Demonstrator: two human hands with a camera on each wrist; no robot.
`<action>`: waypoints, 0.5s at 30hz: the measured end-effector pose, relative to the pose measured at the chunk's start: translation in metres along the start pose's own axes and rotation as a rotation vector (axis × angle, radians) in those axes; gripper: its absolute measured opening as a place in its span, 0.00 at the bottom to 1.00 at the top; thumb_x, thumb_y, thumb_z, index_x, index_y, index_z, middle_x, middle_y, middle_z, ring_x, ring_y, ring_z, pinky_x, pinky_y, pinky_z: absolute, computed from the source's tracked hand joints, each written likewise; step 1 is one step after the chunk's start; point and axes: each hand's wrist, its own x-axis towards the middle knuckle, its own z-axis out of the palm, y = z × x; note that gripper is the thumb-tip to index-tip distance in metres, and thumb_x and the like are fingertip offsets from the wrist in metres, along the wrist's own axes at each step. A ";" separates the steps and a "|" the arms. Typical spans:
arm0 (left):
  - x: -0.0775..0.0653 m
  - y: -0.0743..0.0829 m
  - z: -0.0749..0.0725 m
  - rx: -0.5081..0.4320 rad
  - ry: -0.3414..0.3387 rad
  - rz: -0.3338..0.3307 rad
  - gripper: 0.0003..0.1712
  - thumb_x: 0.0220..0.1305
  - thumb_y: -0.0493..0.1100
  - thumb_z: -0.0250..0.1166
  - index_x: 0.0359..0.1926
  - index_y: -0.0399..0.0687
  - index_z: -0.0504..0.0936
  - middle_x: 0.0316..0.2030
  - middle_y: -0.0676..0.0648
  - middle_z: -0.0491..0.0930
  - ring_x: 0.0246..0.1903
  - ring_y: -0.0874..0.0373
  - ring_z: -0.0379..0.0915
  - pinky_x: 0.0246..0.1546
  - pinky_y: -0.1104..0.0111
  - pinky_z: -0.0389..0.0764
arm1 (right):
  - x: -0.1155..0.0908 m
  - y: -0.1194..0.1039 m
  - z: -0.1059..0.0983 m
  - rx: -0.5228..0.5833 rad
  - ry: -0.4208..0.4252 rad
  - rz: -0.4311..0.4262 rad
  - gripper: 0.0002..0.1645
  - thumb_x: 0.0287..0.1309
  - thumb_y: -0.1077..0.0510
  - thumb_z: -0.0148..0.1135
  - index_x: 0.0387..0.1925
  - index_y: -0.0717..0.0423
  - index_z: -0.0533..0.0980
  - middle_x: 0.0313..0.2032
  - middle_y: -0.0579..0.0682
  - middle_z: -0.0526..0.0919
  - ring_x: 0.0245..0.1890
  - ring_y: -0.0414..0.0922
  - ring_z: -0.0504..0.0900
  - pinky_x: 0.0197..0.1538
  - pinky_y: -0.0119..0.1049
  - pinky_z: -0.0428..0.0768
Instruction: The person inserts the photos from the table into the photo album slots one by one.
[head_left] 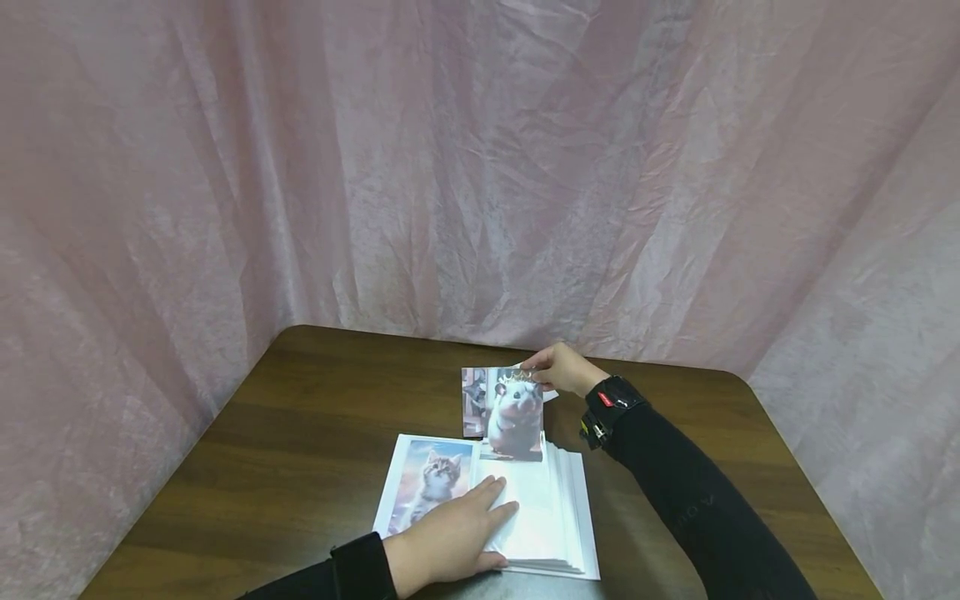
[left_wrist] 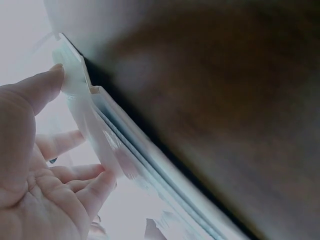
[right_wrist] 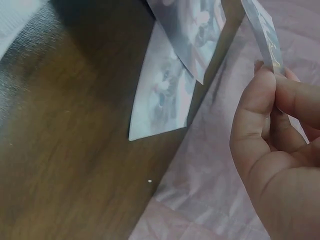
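Note:
An open photo album (head_left: 534, 521) lies at the table's near side, a kitten picture (head_left: 437, 477) on its left page. My left hand (head_left: 456, 537) rests on the album with its fingers spread over the inner part of the right page. Over the top of that page my right hand (head_left: 566, 370) pinches a photo (head_left: 516, 421) of a crowned hamster by its upper right corner. The held photo (right_wrist: 265, 37) appears nearly edge-on in the right wrist view. In the left wrist view, the left fingers (left_wrist: 97, 192) touch the bright, washed-out page.
Behind the held photo lie loose photos (head_left: 473, 404), partly covered; the right wrist view shows them overlapping, one photo (right_wrist: 162, 95) underneath. The brown wooden table (head_left: 315, 417) ends at a pink curtain (head_left: 480, 183). A stack of album pages (head_left: 567, 508) rises at the right.

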 end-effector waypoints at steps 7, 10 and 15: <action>0.000 0.001 0.002 -0.003 0.006 -0.003 0.40 0.64 0.64 0.65 0.69 0.48 0.72 0.70 0.36 0.66 0.70 0.45 0.62 0.63 0.61 0.73 | -0.003 0.010 0.006 0.006 -0.065 -0.012 0.17 0.66 0.70 0.60 0.55 0.62 0.81 0.55 0.57 0.82 0.43 0.46 0.83 0.51 0.46 0.83; 0.000 0.001 0.003 -0.011 0.008 -0.007 0.40 0.64 0.64 0.65 0.70 0.48 0.72 0.70 0.36 0.65 0.70 0.45 0.62 0.63 0.61 0.73 | -0.004 0.011 0.008 0.013 -0.070 -0.004 0.17 0.65 0.70 0.60 0.54 0.61 0.82 0.56 0.57 0.82 0.48 0.48 0.83 0.52 0.44 0.83; 0.000 0.000 0.004 -0.010 0.022 -0.008 0.41 0.63 0.64 0.66 0.70 0.47 0.71 0.71 0.36 0.64 0.70 0.45 0.62 0.63 0.61 0.73 | -0.007 0.013 0.011 0.010 -0.077 0.000 0.16 0.65 0.69 0.61 0.53 0.59 0.82 0.58 0.56 0.81 0.53 0.52 0.82 0.51 0.41 0.84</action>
